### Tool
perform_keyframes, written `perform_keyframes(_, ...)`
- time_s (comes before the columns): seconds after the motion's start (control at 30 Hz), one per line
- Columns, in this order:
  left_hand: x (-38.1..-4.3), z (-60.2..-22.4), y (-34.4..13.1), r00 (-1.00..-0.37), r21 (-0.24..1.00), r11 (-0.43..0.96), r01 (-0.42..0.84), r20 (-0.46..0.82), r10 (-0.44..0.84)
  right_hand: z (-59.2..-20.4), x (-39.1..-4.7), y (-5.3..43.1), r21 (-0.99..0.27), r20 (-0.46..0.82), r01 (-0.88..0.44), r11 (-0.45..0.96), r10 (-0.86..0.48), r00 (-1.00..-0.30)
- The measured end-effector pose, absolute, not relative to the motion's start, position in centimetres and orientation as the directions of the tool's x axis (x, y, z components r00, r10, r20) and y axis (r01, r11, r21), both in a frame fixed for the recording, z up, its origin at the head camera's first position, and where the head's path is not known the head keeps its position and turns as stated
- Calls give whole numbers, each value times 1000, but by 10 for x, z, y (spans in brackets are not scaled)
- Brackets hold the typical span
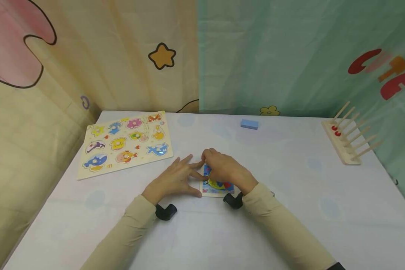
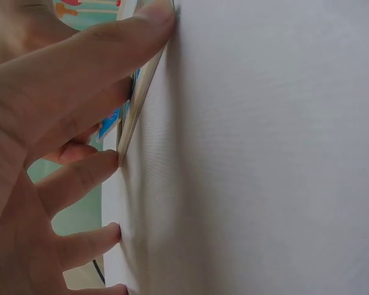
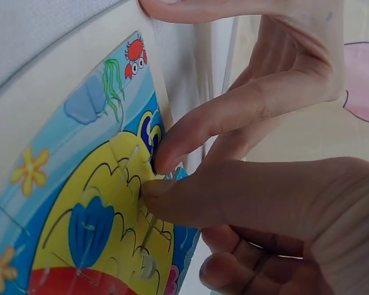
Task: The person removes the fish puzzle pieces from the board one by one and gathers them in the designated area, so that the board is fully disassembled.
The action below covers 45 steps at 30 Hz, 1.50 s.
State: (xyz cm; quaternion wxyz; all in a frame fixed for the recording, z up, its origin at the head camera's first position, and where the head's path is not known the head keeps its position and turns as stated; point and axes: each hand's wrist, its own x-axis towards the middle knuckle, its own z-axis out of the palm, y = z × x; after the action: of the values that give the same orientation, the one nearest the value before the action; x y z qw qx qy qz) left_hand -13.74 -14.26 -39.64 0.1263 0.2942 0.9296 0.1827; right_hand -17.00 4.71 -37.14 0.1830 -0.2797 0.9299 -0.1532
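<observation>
A small jigsaw puzzle (image 3: 98,196) with a yellow fish on a blue sea lies in a pale wooden tray (image 1: 217,195). My left hand (image 1: 177,179) spreads over its left side. In the left wrist view the thumb (image 2: 150,18) lies along the tray's edge, and another fingertip touches that edge farther along. One left finger rests on the picture near the fish's eye. My right hand (image 1: 225,167) covers the upper part of the puzzle, its fingers curled. It pinches a blue puzzle piece (image 2: 109,125), which stands tilted up from the tray.
A peg puzzle board (image 1: 140,163) with sea animals lies at the back left. A blue block (image 1: 249,124) sits at the back middle. A wooden peg rack (image 1: 351,159) with red beads stands at the back right. Patterned curtains (image 1: 273,56) hang behind the white table (image 1: 195,240).
</observation>
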Motion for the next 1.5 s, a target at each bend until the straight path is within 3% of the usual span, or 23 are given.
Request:
perform_keyframes(0.33, -138, -398, -141, -792, 393, 764, 511, -130, 597, -372, -170, 52, -386, -216, -461, 799, -564, -797)
perform_keyframes(0.6, -137, -395, -142, -794, 392, 771, 501, -146, 590, -372, -168, 56, -447, -172, -477, 756, -597, -784)
perform_keyframes(1.5, -135, -395, -143, -790, 385, 766, 515, -132, 598, -383, -179, 69, -708, -95, -341, 618, -562, -822)
